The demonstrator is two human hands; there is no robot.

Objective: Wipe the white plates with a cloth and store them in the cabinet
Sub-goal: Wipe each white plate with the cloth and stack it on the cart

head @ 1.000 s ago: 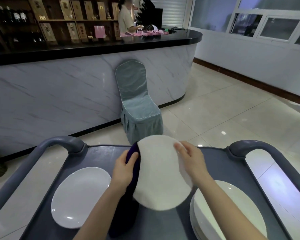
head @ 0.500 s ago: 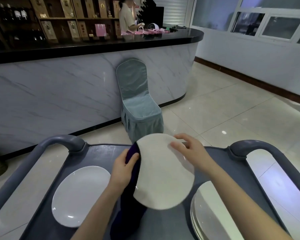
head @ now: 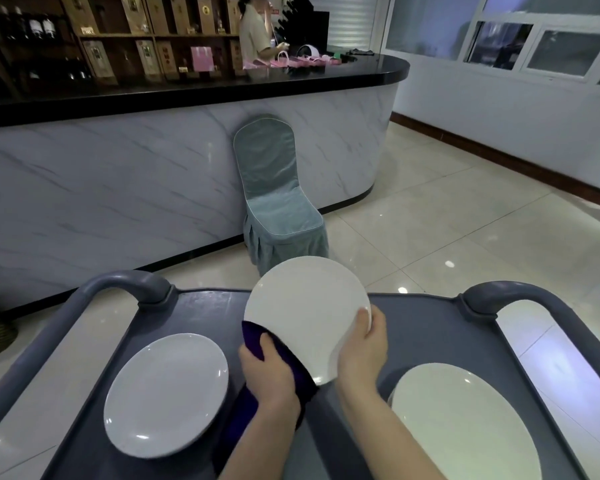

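- Since half a second earlier, the held white plate [head: 305, 310] had been turned and raised, and its face tilted more towards the camera.
- The right hand [head: 362, 344] had dropped from the plate's upper edge to its right rim. It gripped there with its thumb on the face and its fingers curled behind.
- The left hand [head: 269, 379] had slid from the plate's left edge to its lower left. It was closed round the dark purple cloth [head: 252, 336] and pressed it against the plate.
- By my reading, wiping was mid-way on this plate, the turn bringing a fresh part of the rim under the cloth.
- The plate was in the air above the middle of the grey service trolley [head: 413, 334], touching nothing but the hands and cloth.
- A single white plate [head: 167, 393] lay flat on the trolley's left side, and a stack of white plates [head: 465, 427] sat on the right. Which were already wiped could not be told.
- No cabinet was in view, so storing was probably some way off.
- Beyond the trolley stood a chair in a grey-green cover [head: 274, 202] against the marble-fronted counter [head: 118, 188], directly ahead should the trolley be pushed forward.
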